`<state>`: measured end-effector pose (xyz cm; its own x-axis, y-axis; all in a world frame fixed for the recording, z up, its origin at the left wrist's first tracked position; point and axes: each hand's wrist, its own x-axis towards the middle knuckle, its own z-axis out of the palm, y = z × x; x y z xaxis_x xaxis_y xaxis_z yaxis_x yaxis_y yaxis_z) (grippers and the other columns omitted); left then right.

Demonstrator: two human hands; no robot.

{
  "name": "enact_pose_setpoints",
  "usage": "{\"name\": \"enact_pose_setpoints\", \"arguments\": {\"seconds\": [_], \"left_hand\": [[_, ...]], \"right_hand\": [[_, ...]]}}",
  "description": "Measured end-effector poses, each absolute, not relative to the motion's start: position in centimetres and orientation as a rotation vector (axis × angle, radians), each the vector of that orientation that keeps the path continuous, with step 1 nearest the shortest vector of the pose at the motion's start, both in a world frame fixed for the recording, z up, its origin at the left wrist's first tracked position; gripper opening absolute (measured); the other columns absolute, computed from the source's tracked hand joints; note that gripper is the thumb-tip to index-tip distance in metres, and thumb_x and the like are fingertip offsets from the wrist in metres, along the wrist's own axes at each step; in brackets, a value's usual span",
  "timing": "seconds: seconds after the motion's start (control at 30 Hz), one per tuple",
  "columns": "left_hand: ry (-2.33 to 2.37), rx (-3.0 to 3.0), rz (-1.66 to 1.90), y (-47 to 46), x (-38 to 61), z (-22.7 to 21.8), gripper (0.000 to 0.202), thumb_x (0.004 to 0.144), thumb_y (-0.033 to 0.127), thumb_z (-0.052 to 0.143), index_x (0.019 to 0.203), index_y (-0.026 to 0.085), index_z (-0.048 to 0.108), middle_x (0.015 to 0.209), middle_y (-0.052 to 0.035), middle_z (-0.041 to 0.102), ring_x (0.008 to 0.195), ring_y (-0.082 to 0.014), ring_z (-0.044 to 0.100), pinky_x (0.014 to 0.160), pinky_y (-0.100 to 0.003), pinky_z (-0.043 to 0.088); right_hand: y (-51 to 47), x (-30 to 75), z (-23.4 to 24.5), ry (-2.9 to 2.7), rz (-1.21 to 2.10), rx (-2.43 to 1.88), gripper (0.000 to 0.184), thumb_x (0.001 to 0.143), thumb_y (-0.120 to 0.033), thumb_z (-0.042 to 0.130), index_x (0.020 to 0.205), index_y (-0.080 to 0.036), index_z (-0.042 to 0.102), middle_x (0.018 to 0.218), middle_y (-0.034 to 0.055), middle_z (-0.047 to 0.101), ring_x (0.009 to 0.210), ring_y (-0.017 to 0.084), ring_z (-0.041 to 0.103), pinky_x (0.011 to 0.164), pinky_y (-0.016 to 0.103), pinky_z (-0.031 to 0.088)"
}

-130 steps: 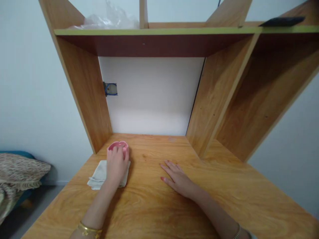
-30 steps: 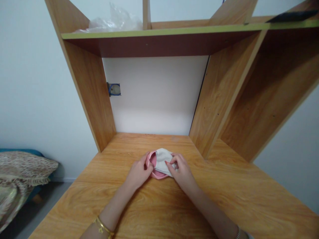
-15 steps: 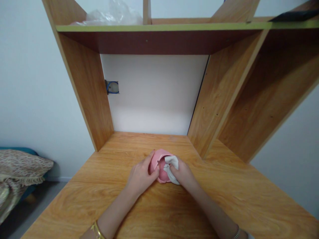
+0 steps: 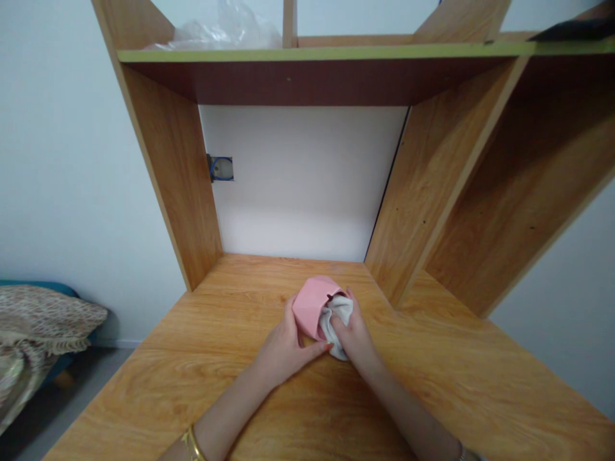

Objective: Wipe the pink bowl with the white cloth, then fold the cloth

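A pink faceted bowl-like container (image 4: 312, 306) with a small dark notch in its rim is tilted on its side, its opening toward the right. My left hand (image 4: 288, 349) is closed around its left and lower side, thumb along the near rim. In my right hand (image 4: 354, 333) a white cloth (image 4: 339, 314) is bunched up and pressed at the container's mouth, partly inside it. The cloth hides most of the interior. Both hands are just above the wooden desk; whether the container touches it I cannot tell.
The wooden desk top (image 4: 230, 384) runs under both arms. Upright wooden panels (image 4: 168, 173) stand left and right, with a shelf (image 4: 298, 54) overhead bearing a clear plastic bag (image 4: 225, 29). An uncovered wall socket box (image 4: 221, 168) is at the back left. A patterned blanket (image 4: 43, 320) lies at far left.
The pink container has been turned, so more of its outer side shows and its opening faces right. My left thumb has shifted to the near rim. The cloth remains in my right hand.
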<state>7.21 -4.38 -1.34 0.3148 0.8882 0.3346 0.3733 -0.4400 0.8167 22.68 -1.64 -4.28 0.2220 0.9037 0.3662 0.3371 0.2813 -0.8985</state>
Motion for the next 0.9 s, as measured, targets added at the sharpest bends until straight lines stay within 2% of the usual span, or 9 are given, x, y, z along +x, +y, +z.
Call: {"name": "enact_pose_setpoints", "arguments": {"seconds": [0.17, 0.3, 0.4, 0.53, 0.73, 0.9], "left_hand": [[1.188, 1.932, 1.163, -4.6, 7.4, -1.1, 0.073, 0.068, 0.033, 0.061, 0.124, 0.015, 0.017, 0.105, -0.0106, 0.055, 0.093, -0.0209, 0.055, 0.078, -0.032, 0.043], [1.274, 2.004, 1.142, -4.7, 7.3, -0.8, 0.076, 0.065, 0.034, 0.063, 0.123, 0.015, 0.019, 0.100, -0.0094, 0.056, 0.087, -0.0217, 0.056, 0.072, -0.031, 0.045], [1.315, 2.045, 1.084, -4.7, 7.2, -0.6, 0.076, 0.064, 0.037, 0.063, 0.124, 0.016, 0.020, 0.095, -0.0081, 0.058, 0.081, -0.0219, 0.058, 0.068, -0.031, 0.045], [1.340, 2.093, 1.023, -4.7, 7.0, -0.4, 0.076, 0.063, 0.040, 0.063, 0.123, 0.018, 0.022, 0.094, -0.0069, 0.059, 0.080, -0.0228, 0.059, 0.065, -0.031, 0.045], [1.524, 2.155, 0.970, -4.8, 6.9, 0.2, 0.072, 0.065, 0.044, 0.058, 0.124, 0.016, 0.026, 0.089, -0.0079, 0.062, 0.075, -0.0256, 0.061, 0.065, -0.033, 0.044], [1.584, 2.296, 0.895, -4.8, 6.7, 0.2, 0.074, 0.063, 0.049, 0.056, 0.124, 0.015, 0.032, 0.084, -0.0091, 0.064, 0.073, -0.0297, 0.061, 0.066, -0.039, 0.045]], "right_hand": [[-2.0, 21.6, -3.9, -1.274, 0.713, -1.169, 0.074, 0.064, -0.019, 0.050, 0.130, -0.016, 0.017, 0.105, 0.0084, 0.056, 0.091, 0.019, 0.056, 0.081, 0.032, 0.044], [-2.0, 21.9, -3.1, -1.213, 0.737, -1.238, 0.079, 0.060, -0.022, 0.056, 0.129, -0.015, 0.019, 0.096, 0.0060, 0.058, 0.081, 0.018, 0.058, 0.073, 0.029, 0.046], [-2.1, 22.5, -2.4, -1.227, 0.719, -1.340, 0.083, 0.058, -0.023, 0.058, 0.130, -0.014, 0.018, 0.081, 0.0023, 0.060, 0.069, 0.017, 0.059, 0.064, 0.028, 0.047], [-2.4, 23.1, -1.7, -1.315, 0.588, -1.483, 0.079, 0.060, -0.025, 0.057, 0.131, -0.016, 0.022, 0.063, -0.0033, 0.057, 0.054, 0.015, 0.056, 0.054, 0.026, 0.044], [-3.0, 23.1, -1.1, -1.427, 0.447, -1.578, 0.075, 0.063, -0.027, 0.055, 0.131, -0.018, 0.023, 0.060, -0.0027, 0.056, 0.051, 0.015, 0.055, 0.049, 0.023, 0.041], [-3.5, 23.0, -0.3, -1.535, 0.311, -1.700, 0.074, 0.067, -0.031, 0.052, 0.133, -0.019, 0.021, 0.050, -0.0053, 0.051, 0.046, 0.016, 0.054, 0.043, 0.021, 0.034]]}}
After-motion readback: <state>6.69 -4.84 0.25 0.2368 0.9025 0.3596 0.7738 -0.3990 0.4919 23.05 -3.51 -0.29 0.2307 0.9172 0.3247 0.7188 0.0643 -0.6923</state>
